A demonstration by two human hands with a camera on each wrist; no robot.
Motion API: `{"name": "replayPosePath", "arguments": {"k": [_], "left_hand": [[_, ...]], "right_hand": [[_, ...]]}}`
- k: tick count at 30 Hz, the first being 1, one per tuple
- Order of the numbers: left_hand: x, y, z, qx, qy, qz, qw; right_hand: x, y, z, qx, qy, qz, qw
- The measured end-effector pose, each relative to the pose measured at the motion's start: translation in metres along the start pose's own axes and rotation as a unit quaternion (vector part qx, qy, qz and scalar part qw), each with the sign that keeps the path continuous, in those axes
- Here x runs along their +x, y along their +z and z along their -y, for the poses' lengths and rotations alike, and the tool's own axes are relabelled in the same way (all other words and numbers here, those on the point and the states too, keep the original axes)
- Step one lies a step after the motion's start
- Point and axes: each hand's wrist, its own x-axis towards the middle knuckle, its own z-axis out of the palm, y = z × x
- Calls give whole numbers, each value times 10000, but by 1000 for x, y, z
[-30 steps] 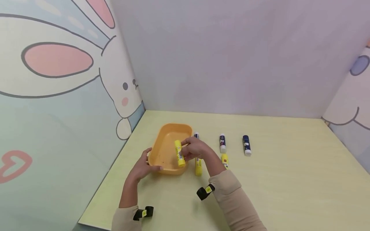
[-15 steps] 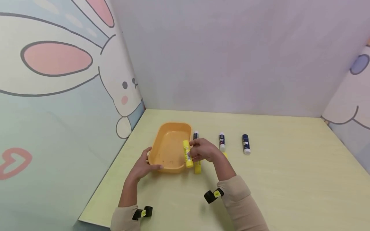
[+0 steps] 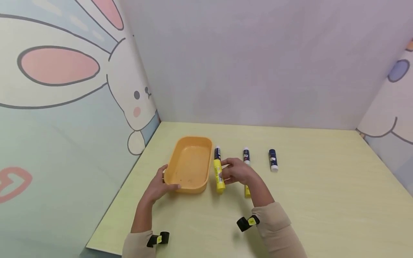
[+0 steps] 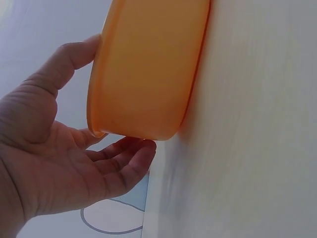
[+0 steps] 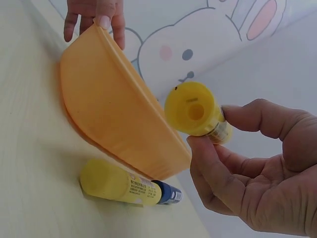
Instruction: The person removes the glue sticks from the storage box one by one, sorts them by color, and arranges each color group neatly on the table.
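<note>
My left hand (image 3: 158,188) grips the near left corner of an orange plastic bin (image 3: 209,161), thumb at its rim and fingers against its outer side. The left wrist view shows the bin's outer wall (image 4: 148,64) at close range. My right hand (image 3: 238,171) pinches a yellow glue stick (image 3: 218,176) between thumb and fingers, just right of the bin. Beneath it, a second yellow glue stick (image 5: 106,181) lies on the table, mostly hidden from the head view. A navy glue stick (image 3: 217,153) with a white end lies just beyond that one.
Farther right lie a navy-and-white glue stick (image 3: 246,154) and a yellow glue stick (image 3: 247,191), partly hidden by my right wrist. Another navy one (image 3: 273,160) lies beyond them. The pale table (image 3: 322,186) meets a plain wall behind and painted walls at both sides.
My right hand has carried the yellow glue stick rightward, from over the bin to past its right rim. My left hand has kept its grip and the bin has barely shifted.
</note>
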Motion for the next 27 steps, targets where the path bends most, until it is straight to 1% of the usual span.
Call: {"name": "replayPosePath", "arguments": {"k": [4, 9, 12, 15, 21, 27], "left_hand": [[-2, 1, 2, -57, 41, -19, 10000], [-3, 1, 2, -21, -10, -46, 10000], [-3, 1, 1, -22, 27, -55, 10000], [-3, 2, 1, -43, 70, -70, 9999], [-3, 4, 1, -79, 53, 40, 9999], [-5, 2, 0, -103, 94, -40, 9999]], "right_hand": [[-2, -4, -6, 6, 35, -20, 10000], [-5, -9, -13, 43, 82, -41, 9999], [-8, -13, -15, 70, 79, -88, 9999], [-14, -18, -19, 66, 88, -135, 9998], [-28, -30, -29, -60, 164, -264, 9995], [-35, -40, -37, -38, 194, -365, 9991]]}}
